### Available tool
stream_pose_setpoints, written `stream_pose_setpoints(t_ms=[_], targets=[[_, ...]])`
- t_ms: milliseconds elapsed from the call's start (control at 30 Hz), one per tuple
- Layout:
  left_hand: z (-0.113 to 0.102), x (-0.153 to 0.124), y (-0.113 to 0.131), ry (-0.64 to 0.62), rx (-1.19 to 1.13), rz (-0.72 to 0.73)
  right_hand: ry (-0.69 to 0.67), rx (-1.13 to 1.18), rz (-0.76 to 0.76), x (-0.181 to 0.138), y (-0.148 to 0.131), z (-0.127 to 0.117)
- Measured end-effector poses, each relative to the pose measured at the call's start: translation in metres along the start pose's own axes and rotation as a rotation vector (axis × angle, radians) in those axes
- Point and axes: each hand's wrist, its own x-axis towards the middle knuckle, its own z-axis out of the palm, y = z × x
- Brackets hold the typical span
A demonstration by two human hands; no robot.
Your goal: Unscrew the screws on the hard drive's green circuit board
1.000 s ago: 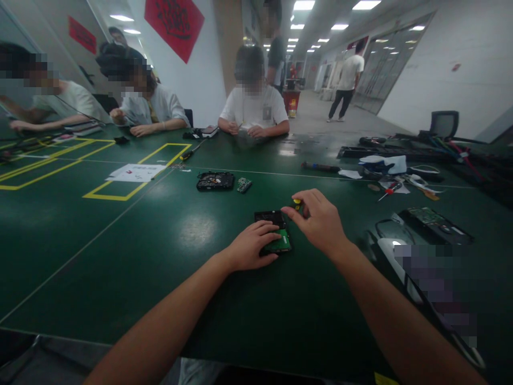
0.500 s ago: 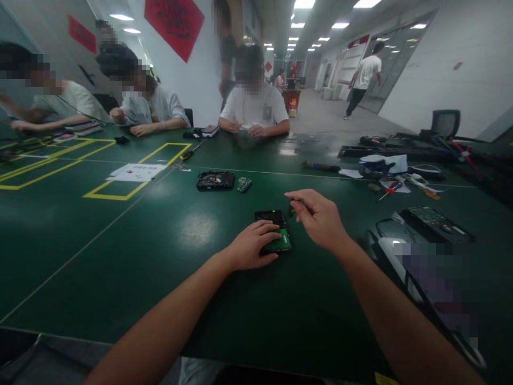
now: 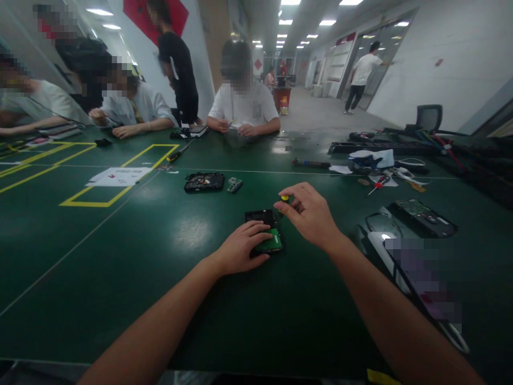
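A hard drive (image 3: 274,243) with a green circuit board lies on the green table, in front of me. Across its left part rests my left hand (image 3: 242,246), fingers stretched over the board and thumb along the near edge, holding it down. Just right of and above the drive, my right hand (image 3: 308,214) pinches a small screwdriver (image 3: 285,198) by its yellow-topped handle between thumb and fingers. The screwdriver stands roughly upright; its tip is too dark to make out.
Beyond the drive lie an opened drive case (image 3: 204,182) and a loose circuit board (image 3: 234,185). A yellow-black screwdriver (image 3: 175,156) and paper (image 3: 119,176) lie left. Another drive (image 3: 422,217), a phone-like device (image 3: 420,278) and tools (image 3: 379,185) are right. Co-workers sit opposite.
The view has swung slightly right, so the table things sit further left. My right fingers have shifted on the screwdriver handle, whose yellow top now shows. My left hand stays on the drive.
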Motion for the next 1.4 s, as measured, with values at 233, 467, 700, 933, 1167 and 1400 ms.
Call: stream_pose_setpoints(t_ms=[233, 467, 700, 933, 1167, 1400], targets=[[0.005, 0.000, -0.005, -0.005, -0.016, 0.006, -0.060, -0.006, -0.009, 0.006, 0.002, -0.008], [0.005, 0.001, -0.003, 0.001, -0.020, -0.004, -0.156, 0.048, 0.016, 0.012, -0.001, -0.011], [0.003, 0.001, -0.004, -0.012, -0.009, -0.005, -0.081, 0.018, -0.018, 0.012, 0.002, -0.011], [0.001, 0.001, -0.003, -0.006, -0.029, -0.005, -0.161, 0.004, -0.039, 0.013, -0.001, -0.014], [0.001, 0.000, -0.004, 0.003, -0.058, -0.010, -0.123, -0.048, -0.040, 0.013, -0.007, -0.014], [-0.001, -0.001, -0.003, -0.006, -0.049, -0.001, -0.080, -0.076, -0.087, 0.014, -0.008, -0.014]])
